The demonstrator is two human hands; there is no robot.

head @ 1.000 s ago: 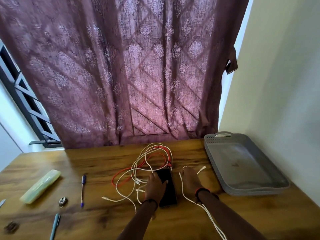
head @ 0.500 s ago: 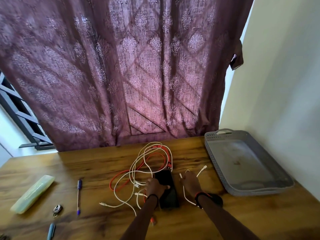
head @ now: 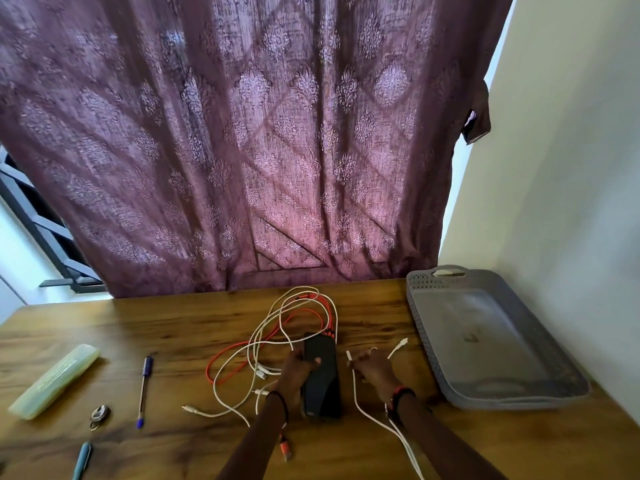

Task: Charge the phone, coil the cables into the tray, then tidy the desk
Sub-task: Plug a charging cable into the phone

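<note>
Tangled cables (head: 258, 341) lie left of the dark phone (head: 323, 379), grey tray (head: 412, 306) to its right; left hand (head: 297, 373) clasps it, right hand (head: 375, 370) pinches a white cable (head: 356, 393)

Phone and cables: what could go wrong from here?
The left hand holds the phone beside the tangled cables; lifting it may drag loops along. The white cable in the right hand runs out of view below, so a snag there could jerk the plug away.
</note>
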